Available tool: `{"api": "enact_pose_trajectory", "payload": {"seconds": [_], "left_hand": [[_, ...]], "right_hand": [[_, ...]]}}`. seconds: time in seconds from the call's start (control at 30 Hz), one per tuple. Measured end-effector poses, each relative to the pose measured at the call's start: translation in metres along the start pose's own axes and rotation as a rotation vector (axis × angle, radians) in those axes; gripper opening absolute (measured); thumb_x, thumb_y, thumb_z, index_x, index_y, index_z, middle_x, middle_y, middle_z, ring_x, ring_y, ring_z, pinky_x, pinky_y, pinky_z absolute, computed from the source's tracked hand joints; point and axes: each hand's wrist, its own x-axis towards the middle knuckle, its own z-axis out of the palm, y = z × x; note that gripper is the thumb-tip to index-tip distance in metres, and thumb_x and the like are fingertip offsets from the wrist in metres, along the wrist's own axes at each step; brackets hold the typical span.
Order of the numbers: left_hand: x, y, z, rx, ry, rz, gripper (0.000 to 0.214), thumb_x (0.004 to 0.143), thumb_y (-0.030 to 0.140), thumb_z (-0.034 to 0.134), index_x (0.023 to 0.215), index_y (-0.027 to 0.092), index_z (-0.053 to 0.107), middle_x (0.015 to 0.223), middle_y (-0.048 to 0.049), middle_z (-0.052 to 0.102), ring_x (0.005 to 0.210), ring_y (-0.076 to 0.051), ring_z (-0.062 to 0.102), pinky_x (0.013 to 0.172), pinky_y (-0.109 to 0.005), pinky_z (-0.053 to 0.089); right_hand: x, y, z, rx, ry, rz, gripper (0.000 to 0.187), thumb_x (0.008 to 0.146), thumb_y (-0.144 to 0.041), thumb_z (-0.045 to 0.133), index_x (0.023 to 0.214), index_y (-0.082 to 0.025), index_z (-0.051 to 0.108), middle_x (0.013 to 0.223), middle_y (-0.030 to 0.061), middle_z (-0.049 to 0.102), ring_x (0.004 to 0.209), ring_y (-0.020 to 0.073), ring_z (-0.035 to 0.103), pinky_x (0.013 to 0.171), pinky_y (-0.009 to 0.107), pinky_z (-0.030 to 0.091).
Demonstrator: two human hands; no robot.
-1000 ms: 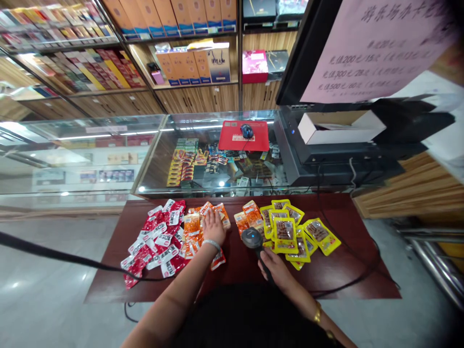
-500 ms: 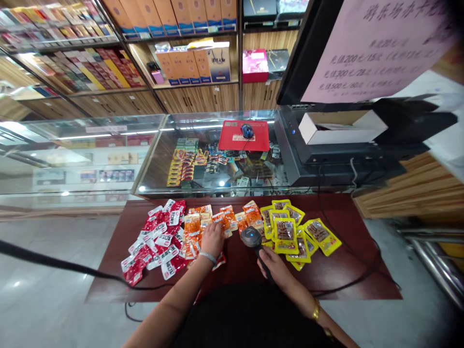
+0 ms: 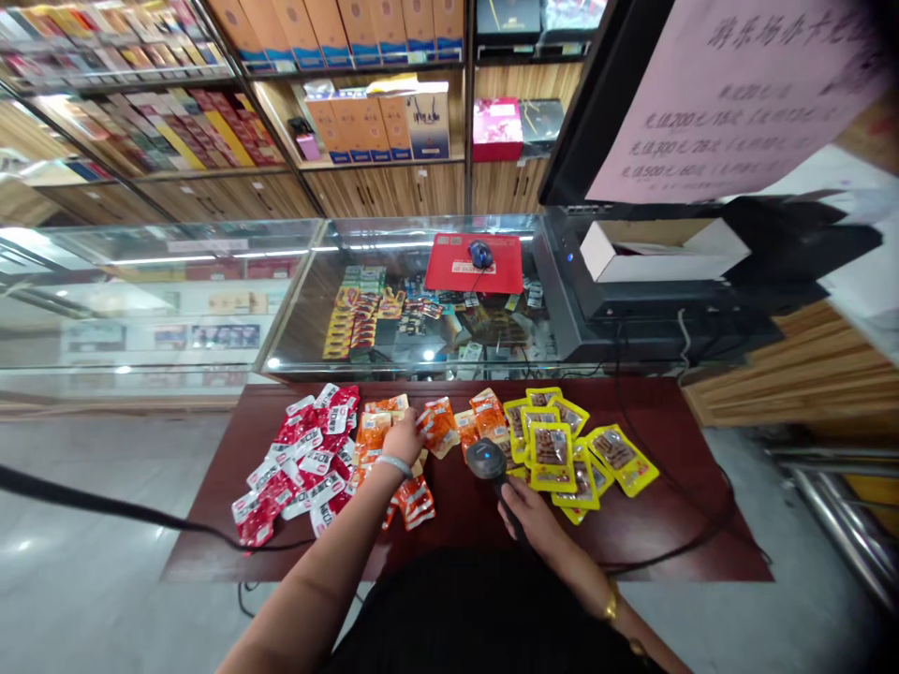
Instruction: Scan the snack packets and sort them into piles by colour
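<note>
My right hand (image 3: 530, 515) is wrapped round the handle of a black handheld barcode scanner (image 3: 486, 459), whose rounded head is over the middle of the brown table. My left hand (image 3: 403, 434) is among the orange snack packets (image 3: 441, 429), its fingers closed at the left edge of one; the fingertips are partly hidden. More orange packets lie under and around this hand. To the left is a spread pile of red-and-white snack packets (image 3: 316, 459). Right of the scanner, yellow-edged snack packets (image 3: 552, 451) overlap in a heap.
Behind the table (image 3: 478, 534) is a glass display counter (image 3: 414, 360) with a red mouse mat (image 3: 449, 267) and a computer mouse (image 3: 480, 253). A monitor with a pink sign (image 3: 702, 122) and an open white box (image 3: 660, 257) are at the right. A black cable (image 3: 140, 520) crosses the left side.
My left hand has moved away from me and slightly left over the orange packets, uncovering some at the near side. My right hand and the scanner have hardly moved.
</note>
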Motion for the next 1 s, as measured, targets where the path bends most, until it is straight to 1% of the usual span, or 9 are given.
{"api": "enact_pose_trajectory", "payload": {"seconds": [0.17, 0.3, 0.43, 0.57, 0.63, 0.73, 0.83, 0.9, 1.0], "left_hand": [[0.001, 0.004, -0.001, -0.28, 0.027, 0.07, 0.033, 0.076, 0.028, 0.07, 0.103, 0.02, 0.052, 0.092, -0.003, 0.069, 0.082, -0.018, 0.066, 0.072, -0.025, 0.046], [0.005, 0.01, 0.006, -0.342, 0.028, 0.112, 0.031, 0.075, 0.023, 0.069, 0.102, 0.019, 0.054, 0.088, -0.0022, 0.068, 0.079, -0.016, 0.065, 0.072, -0.025, 0.047], [0.012, 0.026, 0.018, -0.456, 0.004, 0.139, 0.04, 0.072, 0.024, 0.073, 0.107, 0.018, 0.055, 0.087, -0.002, 0.069, 0.078, -0.016, 0.065, 0.075, -0.027, 0.048], [0.02, 0.046, 0.026, -0.59, -0.059, 0.246, 0.039, 0.076, 0.029, 0.071, 0.11, 0.017, 0.057, 0.097, -0.006, 0.07, 0.09, -0.018, 0.066, 0.084, -0.029, 0.049], [0.021, 0.049, 0.025, -0.44, 0.04, 0.201, 0.042, 0.079, 0.034, 0.068, 0.114, 0.014, 0.057, 0.109, -0.0119, 0.068, 0.104, -0.022, 0.063, 0.093, -0.033, 0.046], [0.021, 0.041, 0.021, -0.068, 0.21, 0.029, 0.067, 0.074, 0.037, 0.072, 0.131, 0.012, 0.048, 0.134, -0.0206, 0.053, 0.127, -0.033, 0.048, 0.105, -0.042, 0.037], [0.021, 0.033, 0.021, 0.142, 0.139, -0.033, 0.089, 0.067, 0.04, 0.076, 0.142, 0.015, 0.036, 0.148, -0.022, 0.037, 0.134, -0.038, 0.038, 0.106, -0.044, 0.035], [0.023, 0.032, 0.023, 0.198, 0.08, -0.024, 0.087, 0.066, 0.042, 0.077, 0.14, 0.016, 0.037, 0.148, -0.0209, 0.037, 0.133, -0.037, 0.04, 0.104, -0.042, 0.036], [0.026, 0.037, 0.023, 0.235, 0.06, -0.031, 0.076, 0.065, 0.041, 0.077, 0.128, 0.014, 0.043, 0.141, -0.0208, 0.045, 0.128, -0.034, 0.047, 0.101, -0.037, 0.038]], "right_hand": [[-0.003, -0.003, 0.003, 0.003, 0.013, -0.009, 0.06, 0.071, -0.073, 0.063, 0.099, -0.021, 0.054, 0.051, -0.0098, 0.045, 0.039, 0.0077, 0.036, 0.038, 0.02, 0.029], [-0.003, -0.005, 0.002, 0.003, 0.017, -0.071, 0.053, 0.075, -0.073, 0.06, 0.087, -0.021, 0.052, 0.051, -0.0095, 0.044, 0.038, 0.0072, 0.035, 0.037, 0.02, 0.027], [-0.002, -0.005, -0.005, 0.003, 0.014, -0.087, 0.052, 0.076, -0.072, 0.059, 0.082, -0.022, 0.048, 0.051, -0.0099, 0.044, 0.037, 0.0065, 0.034, 0.036, 0.02, 0.028], [0.0, -0.002, -0.009, 0.021, 0.051, -0.077, 0.054, 0.075, -0.074, 0.059, 0.077, -0.022, 0.045, 0.052, -0.0096, 0.045, 0.037, 0.0061, 0.036, 0.037, 0.019, 0.03], [0.001, 0.0, -0.009, 0.031, 0.05, -0.076, 0.053, 0.075, -0.074, 0.059, 0.077, -0.023, 0.044, 0.052, -0.0098, 0.045, 0.037, 0.0062, 0.036, 0.036, 0.019, 0.03], [0.002, 0.002, -0.007, 0.032, 0.031, -0.079, 0.051, 0.077, -0.072, 0.059, 0.08, -0.023, 0.046, 0.051, -0.01, 0.044, 0.037, 0.0063, 0.035, 0.036, 0.019, 0.028], [0.003, 0.006, -0.007, 0.025, 0.031, -0.066, 0.051, 0.077, -0.071, 0.059, 0.081, -0.022, 0.047, 0.051, -0.0098, 0.045, 0.037, 0.006, 0.035, 0.037, 0.019, 0.028], [0.003, 0.01, -0.007, 0.021, 0.035, -0.051, 0.052, 0.077, -0.071, 0.06, 0.083, -0.022, 0.048, 0.052, -0.0095, 0.046, 0.037, 0.006, 0.036, 0.038, 0.019, 0.028], [0.003, 0.016, -0.009, 0.018, 0.031, -0.043, 0.052, 0.077, -0.071, 0.06, 0.087, -0.021, 0.05, 0.052, -0.0097, 0.046, 0.037, 0.0064, 0.037, 0.038, 0.019, 0.029]]}}
